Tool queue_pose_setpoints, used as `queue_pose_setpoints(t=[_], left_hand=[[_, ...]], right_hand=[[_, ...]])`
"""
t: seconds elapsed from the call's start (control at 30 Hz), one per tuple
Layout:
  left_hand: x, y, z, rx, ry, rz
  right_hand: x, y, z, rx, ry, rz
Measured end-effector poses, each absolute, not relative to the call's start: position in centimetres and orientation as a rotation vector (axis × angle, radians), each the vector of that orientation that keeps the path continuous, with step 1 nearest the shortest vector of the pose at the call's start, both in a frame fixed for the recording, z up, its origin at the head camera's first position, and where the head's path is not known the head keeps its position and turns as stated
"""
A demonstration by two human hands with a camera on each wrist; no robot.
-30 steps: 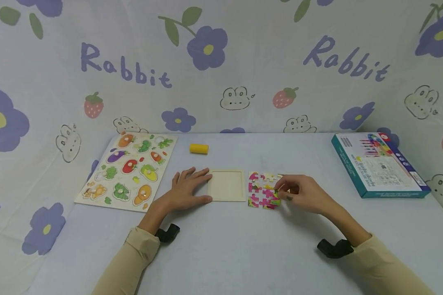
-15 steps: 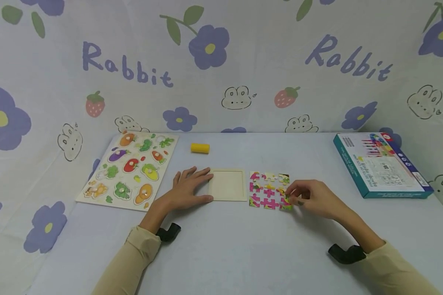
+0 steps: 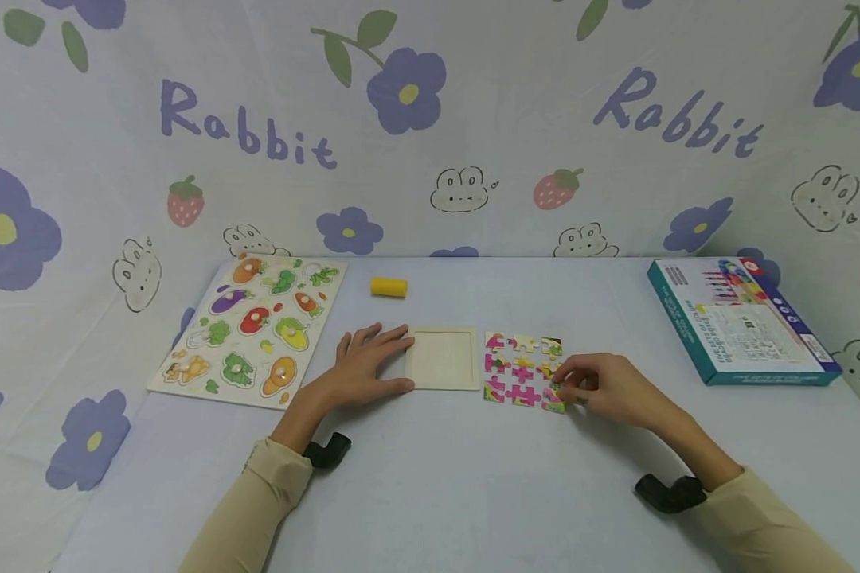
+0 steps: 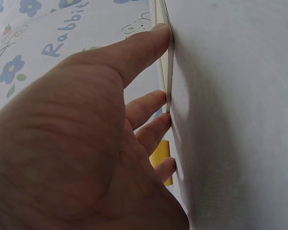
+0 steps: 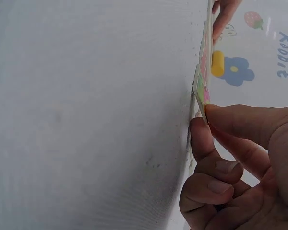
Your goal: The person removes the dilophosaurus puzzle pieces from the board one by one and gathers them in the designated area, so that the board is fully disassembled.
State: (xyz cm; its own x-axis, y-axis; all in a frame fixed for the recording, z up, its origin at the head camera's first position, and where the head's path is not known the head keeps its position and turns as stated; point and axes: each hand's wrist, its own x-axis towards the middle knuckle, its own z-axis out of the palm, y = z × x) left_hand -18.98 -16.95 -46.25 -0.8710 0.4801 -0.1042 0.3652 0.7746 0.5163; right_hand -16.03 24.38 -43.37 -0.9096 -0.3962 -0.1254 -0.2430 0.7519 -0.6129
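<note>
My left hand [image 3: 361, 370] lies with extended fingers and thumb against the left edge of a shallow square wooden puzzle frame [image 3: 440, 362]. Its thumb [image 4: 151, 43] and fingertips touch the frame's side in the left wrist view. Right of the frame lies a square jigsaw puzzle [image 3: 523, 372] in pink, yellow and green, with narrow gaps between pieces. At the puzzle's lower right corner, my right hand [image 3: 609, 388] pinches a puzzle piece [image 5: 200, 86] between thumb and index finger. That piece is tilted, its near edge raised; the other fingers are curled beneath.
A yellow cylinder [image 3: 388, 287] lies behind the frame. On the left is a wooden vegetable peg board [image 3: 247, 344]. A teal-edged flat box [image 3: 741, 326] sits at the back right. A patterned cloth backdrop [image 3: 502, 103] rises behind the table.
My right hand has moved rightward and slightly nearer, uncovering the puzzle's right column. The lower right piece has shifted slightly toward me. My left hand stays at the frame.
</note>
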Motion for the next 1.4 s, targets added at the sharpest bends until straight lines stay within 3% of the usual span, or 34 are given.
queue_pose_setpoints(t=[1.4], left_hand=[[-19.1,-17.0,-46.5,0.665,2.738,0.737]], right_hand=[[-15.7,23.2,-42.8,-0.494,2.788,-0.765]])
